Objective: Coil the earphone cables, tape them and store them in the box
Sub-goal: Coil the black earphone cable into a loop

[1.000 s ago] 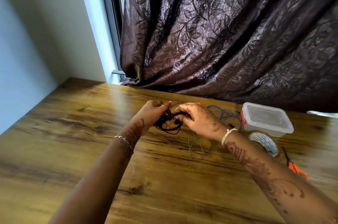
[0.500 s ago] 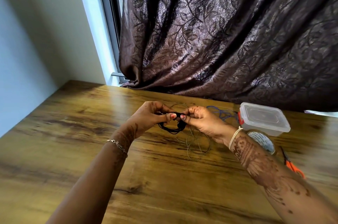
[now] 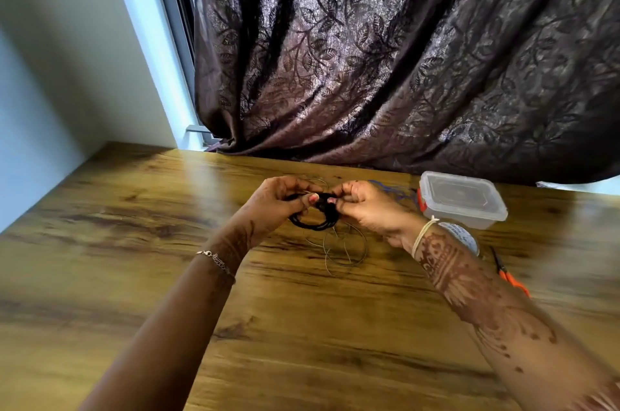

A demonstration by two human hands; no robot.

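Observation:
A coiled black earphone cable hangs just above the wooden table, held between both hands. My left hand pinches its left side and my right hand pinches its right side, thumbs nearly meeting. Below them a thin grey earphone cable lies in loose loops on the table. A blue cable shows behind my right hand. The clear lidded plastic box stands at the right, lid on. A roll of tape lies in front of it, partly hidden by my right wrist.
Orange-handled scissors lie right of my right forearm. A dark patterned curtain hangs over the table's far edge. A pale wall and window frame stand to the left. Bare wood spreads to the left and front.
Both hands shifted slightly right and closer together on the black coil. The thumbs now press near each other at the coil's top.

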